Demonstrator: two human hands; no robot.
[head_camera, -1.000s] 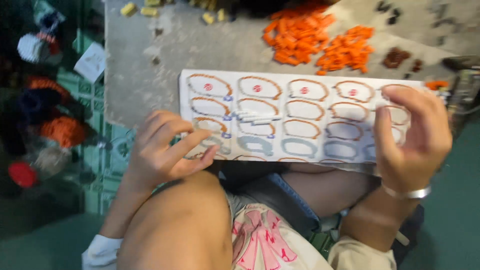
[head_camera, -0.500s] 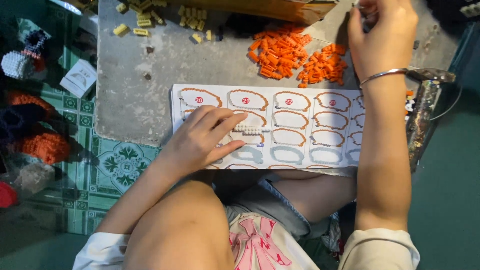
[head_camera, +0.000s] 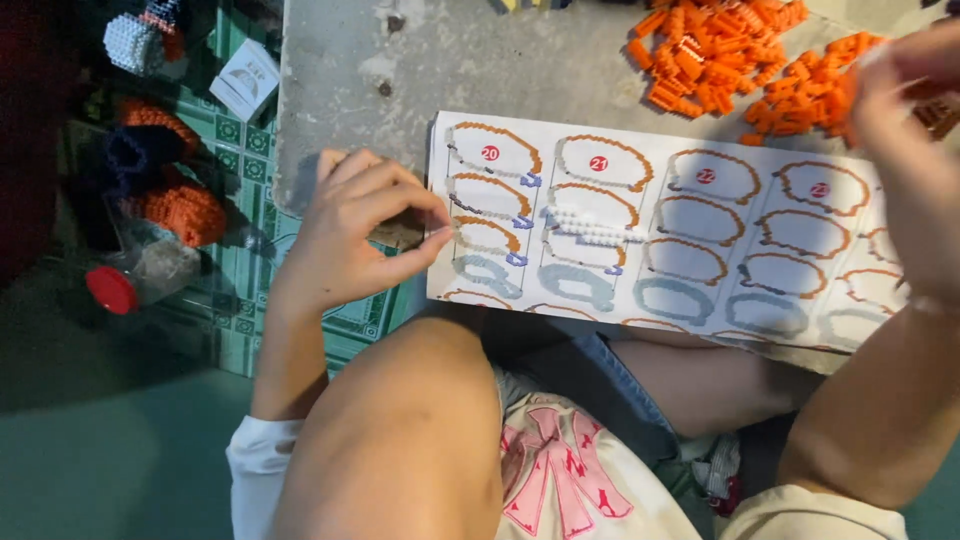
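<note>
The left hand (head_camera: 360, 235) pinches something tiny at the instruction sheet's (head_camera: 690, 245) left edge; the blurred right hand (head_camera: 915, 150), grip unclear, hovers by the orange bricks (head_camera: 745, 60) at the surface's far edge; a slip could drop the piece.

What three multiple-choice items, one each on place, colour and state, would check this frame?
1. Where does the instruction sheet lie?
A. on the grey slab
B. on the tiled floor
C. on the person's lap

2. What colour is the pile of small bricks?
A. blue
B. orange
C. white

3. How is the left hand?
A. flat, palm down
B. fingertips pinched at the sheet's edge
C. closed around a bottle

A: the grey slab shows around the sheet.
B: the pile is orange.
B: thumb and fingers meet at the sheet's left edge.
</note>
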